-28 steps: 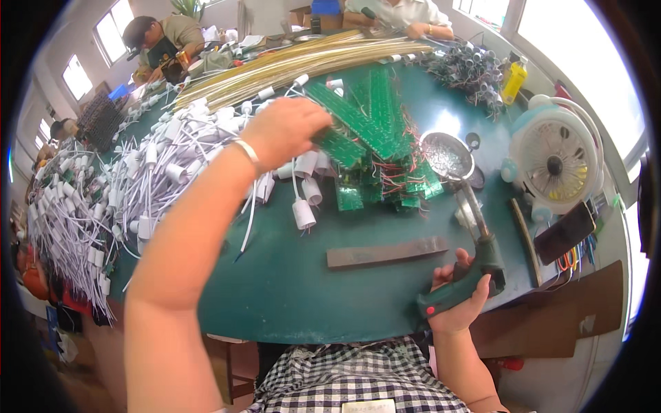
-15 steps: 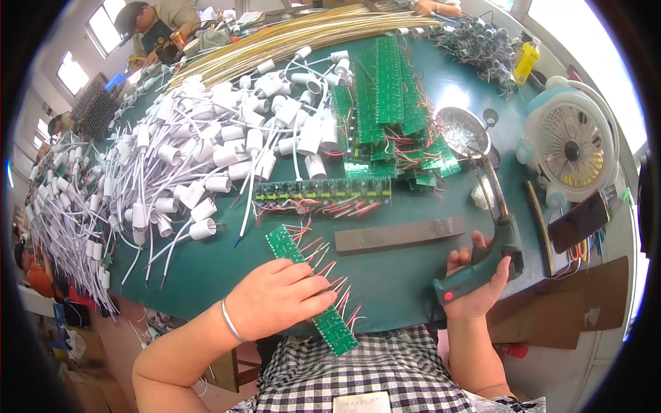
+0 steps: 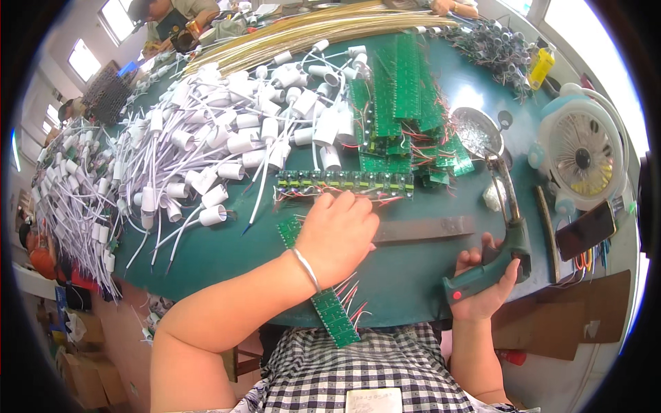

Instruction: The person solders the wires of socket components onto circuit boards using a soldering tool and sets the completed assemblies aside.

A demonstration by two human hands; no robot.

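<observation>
My left hand point(image 3: 339, 230), with a silver bangle at its wrist, is over the table with its fingers curled at the near edge of a strip of circuit boards with components point(image 3: 344, 182). Its fingertips are hidden, so what they hold cannot be seen. Beneath my wrist lies a narrow green circuit board point(image 3: 335, 318) with red and white wires, slanting to the table's front edge. My right hand point(image 3: 482, 292) grips the green handle of a soldering gun point(image 3: 513, 251), its metal tube pointing away from me. A dark flat bar point(image 3: 430, 229) lies between my hands, partly behind the left.
A large pile of white lamp holders with cables point(image 3: 227, 138) covers the left. Stacked green boards point(image 3: 407, 82) stand at the back, near a round metal dish point(image 3: 475, 131). A fan point(image 3: 582, 155) and a phone point(image 3: 585, 230) are at right. Another person point(image 3: 172, 20) works at far left.
My left hand has left the narrow green board and moved away from me and right, to the strip with components. The right hand still holds the soldering gun. The view has shifted slightly.
</observation>
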